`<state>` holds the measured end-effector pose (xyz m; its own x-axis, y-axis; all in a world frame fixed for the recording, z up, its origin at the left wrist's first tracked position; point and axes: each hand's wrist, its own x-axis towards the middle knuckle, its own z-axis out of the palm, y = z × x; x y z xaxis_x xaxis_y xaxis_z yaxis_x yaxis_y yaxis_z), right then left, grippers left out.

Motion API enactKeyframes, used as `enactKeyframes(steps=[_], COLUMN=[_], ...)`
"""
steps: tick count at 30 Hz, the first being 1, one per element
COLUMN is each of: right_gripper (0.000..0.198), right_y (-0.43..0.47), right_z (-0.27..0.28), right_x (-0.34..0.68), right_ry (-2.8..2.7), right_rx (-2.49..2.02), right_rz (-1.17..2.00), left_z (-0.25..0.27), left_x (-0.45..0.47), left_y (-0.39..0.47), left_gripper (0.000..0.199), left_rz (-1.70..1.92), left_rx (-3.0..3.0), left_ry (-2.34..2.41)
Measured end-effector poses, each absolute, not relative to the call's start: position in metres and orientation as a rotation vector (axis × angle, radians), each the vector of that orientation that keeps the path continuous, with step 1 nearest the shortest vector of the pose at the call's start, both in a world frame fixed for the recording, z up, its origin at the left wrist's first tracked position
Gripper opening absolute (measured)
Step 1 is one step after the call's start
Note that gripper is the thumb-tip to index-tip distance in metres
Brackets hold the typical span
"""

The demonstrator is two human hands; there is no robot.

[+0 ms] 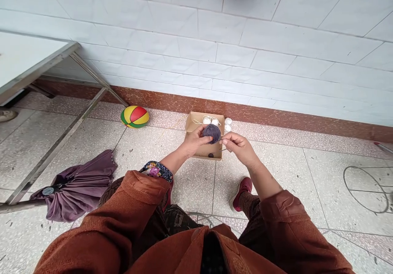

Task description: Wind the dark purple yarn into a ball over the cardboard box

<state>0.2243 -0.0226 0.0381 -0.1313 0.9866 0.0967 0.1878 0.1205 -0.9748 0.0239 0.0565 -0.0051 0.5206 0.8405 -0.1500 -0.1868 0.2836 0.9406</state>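
Observation:
My left hand (195,139) is wrapped around a ball of dark purple-grey yarn (211,133), its thumb across the front. Close to the ball's right side, my right hand (238,145) pinches a strand of the same dark yarn (224,139) between thumb and fingertips. Below both hands an open cardboard box (190,120) rests on the floor. White yarn balls (207,120) lie in its far part, with a pale loose strand (197,122). A small dark ball (211,155) sits in the near part of the box.
White balls (228,124) lie right of the box by the tiled wall (233,55). A striped ball (135,116), a folded purple umbrella (82,188) and a metal-framed table (37,67) are at left. A wire ring (365,190) lies at right.

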Motion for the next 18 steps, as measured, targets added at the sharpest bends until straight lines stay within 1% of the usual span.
enactKeyframes(steps=[4, 9, 11, 13, 16, 18], right_gripper=[0.038, 0.034, 0.033, 0.031, 0.020, 0.017], right_y=[-0.015, -0.005, -0.004, -0.005, -0.009, -0.014], right_z=[0.039, 0.022, 0.012, 0.002, -0.011, -0.016], right_x=[0.232, 0.240, 0.242, 0.243, 0.241, 0.239], right_ry=[-1.329, -1.228, -1.233, -1.254, -1.341, -1.448], right_rx=[-1.233, -1.362, -1.411, -1.472, -1.599, -1.675], right_rz=[1.021, 0.902, 0.918, 0.916, 0.869, 0.840], left_z=[-0.009, -0.002, 0.005, 0.011, 0.017, 0.018], left_x=[0.027, 0.033, 0.037, 0.042, 0.050, 0.056], left_y=[0.052, 0.043, 0.040, 0.039, 0.044, 0.050], left_gripper=[0.065, 0.085, 0.082, 0.074, 0.061, 0.056], left_rz=[0.608, 0.532, 0.572, 0.621, 0.702, 0.780], left_rx=[1.285, 1.203, 1.133, 1.072, 0.997, 0.960], left_ry=[0.668, 0.420, 0.348, 0.333, 0.415, 0.496])
